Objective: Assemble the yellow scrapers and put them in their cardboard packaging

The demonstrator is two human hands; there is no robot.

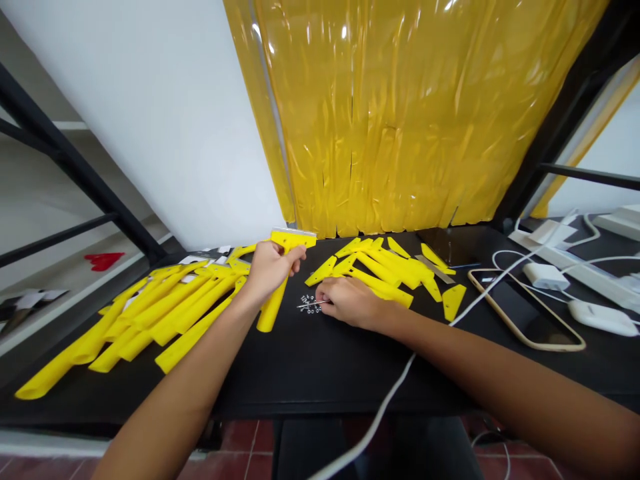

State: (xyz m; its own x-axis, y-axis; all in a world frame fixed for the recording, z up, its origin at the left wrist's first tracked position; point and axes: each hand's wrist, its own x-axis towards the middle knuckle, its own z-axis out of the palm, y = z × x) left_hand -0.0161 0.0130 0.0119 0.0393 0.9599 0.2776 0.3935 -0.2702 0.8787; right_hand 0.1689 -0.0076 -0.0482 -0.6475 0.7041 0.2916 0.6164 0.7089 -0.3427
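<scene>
My left hand (275, 268) is closed around a yellow scraper (273, 308), its handle pointing down toward me and a pale metal blade along its far edge. In my right hand (347, 300), the fingers pinch a thin metal tool (315, 305), most of it hidden by the hand. Its tip lies over a small cluster of silver screws (306, 309) on the black table (300, 373). Left of my left hand lies a pile of yellow scrapers (175, 307). Beyond my right hand are loose yellow handles and flat triangular pieces (383, 263).
A phone in a pale case (525, 310) lies at the right, with white chargers (545, 275), a power strip (605, 283) and a white case (603, 318). A white cable (385, 407) crosses the front edge. Yellow plastic curtain (395, 133) hangs behind; black frame bars (75, 160) flank the table.
</scene>
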